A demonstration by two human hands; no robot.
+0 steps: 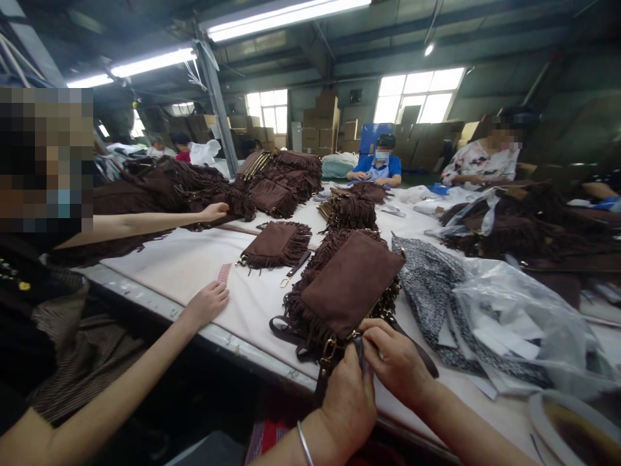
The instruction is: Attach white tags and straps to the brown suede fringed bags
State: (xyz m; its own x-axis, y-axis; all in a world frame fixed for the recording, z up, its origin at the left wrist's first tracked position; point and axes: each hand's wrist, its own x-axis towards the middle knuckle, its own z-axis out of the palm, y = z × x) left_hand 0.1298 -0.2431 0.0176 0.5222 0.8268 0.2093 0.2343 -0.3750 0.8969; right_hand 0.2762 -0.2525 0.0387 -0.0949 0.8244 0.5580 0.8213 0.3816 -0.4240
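A brown suede pouch with fringe [352, 278] lies on top of a stack of similar fringed pouches at the table's near edge. At its near corner, my left hand [347, 395] is closed around a dark narrow piece [359, 351]; whether it is a strap or a tool I cannot tell. My right hand [395, 356] pinches beside it, fingertips against the pouch's corner; what they grip is mostly hidden. A gold clasp [330, 348] on a brown strap hangs just left of my hands. Another strap curls out at the stack's left side.
At left, a co-worker's hand [207, 304] rests by a pink comb [224, 273]; their other hand reaches to a brown pile. A single pouch [276, 244] and short strap [295, 268] lie nearby. Patterned fabric [429, 285], clear plastic bag [524, 323] and round container [577, 427] are right.
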